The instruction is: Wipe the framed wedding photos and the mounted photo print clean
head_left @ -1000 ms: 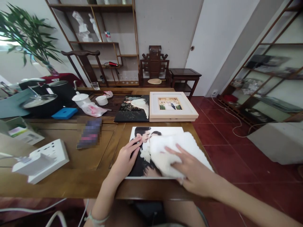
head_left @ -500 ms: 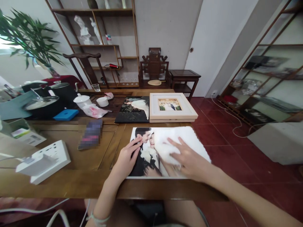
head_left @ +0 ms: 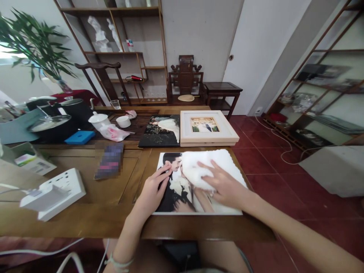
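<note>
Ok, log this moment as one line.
left hand: touching couple photo print | right hand: spread on white cloth over print | beyond print: dark photo panel, light-wood picture frame

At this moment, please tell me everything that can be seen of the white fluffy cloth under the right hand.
The white fluffy cloth looks soft and thick, like plush, with a wavy edge. It lies loosely spread over the upper right part of the rectangular, white-edged photo print of a couple, hiding some of the picture. The right hand lies on top, fingers spread; the left hand is apart from it. Its underside is hidden.
</note>
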### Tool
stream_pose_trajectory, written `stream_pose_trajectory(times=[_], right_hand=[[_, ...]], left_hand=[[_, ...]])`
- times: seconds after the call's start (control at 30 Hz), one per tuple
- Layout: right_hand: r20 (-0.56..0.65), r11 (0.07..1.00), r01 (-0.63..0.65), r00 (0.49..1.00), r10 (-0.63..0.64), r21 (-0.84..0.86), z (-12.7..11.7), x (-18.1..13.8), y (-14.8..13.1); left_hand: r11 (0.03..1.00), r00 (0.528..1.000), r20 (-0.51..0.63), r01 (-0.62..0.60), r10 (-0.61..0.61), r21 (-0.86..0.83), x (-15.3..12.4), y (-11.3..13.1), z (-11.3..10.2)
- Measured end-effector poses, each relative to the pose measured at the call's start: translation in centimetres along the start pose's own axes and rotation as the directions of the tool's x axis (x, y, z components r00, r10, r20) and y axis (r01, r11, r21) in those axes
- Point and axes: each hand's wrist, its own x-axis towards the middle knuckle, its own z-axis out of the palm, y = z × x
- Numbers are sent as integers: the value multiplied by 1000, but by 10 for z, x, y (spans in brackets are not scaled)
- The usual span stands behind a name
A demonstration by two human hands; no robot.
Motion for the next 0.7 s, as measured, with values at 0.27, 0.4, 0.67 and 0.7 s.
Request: stream_pose_trajectory(times=[0.27,0.4,0.67,0.7], right_hand=[[-7,999,28,1000,-28,-47,0,6,6],[116,995,100,988,-102,24,8,-22,-41],[99,975,201,973,-210,95,15,-36,-74],[114,977,182,974,-194,107,13,-32,-70]], left_hand=[[1000,1000,6,29,-29,7,0,2,0],[1000,1000,12,26,-26,-1,0,2,1],[1000,1000,12,17,-17,-8,0,2,0],[1000,1000,13,17,-17,-10,0,1,0]])
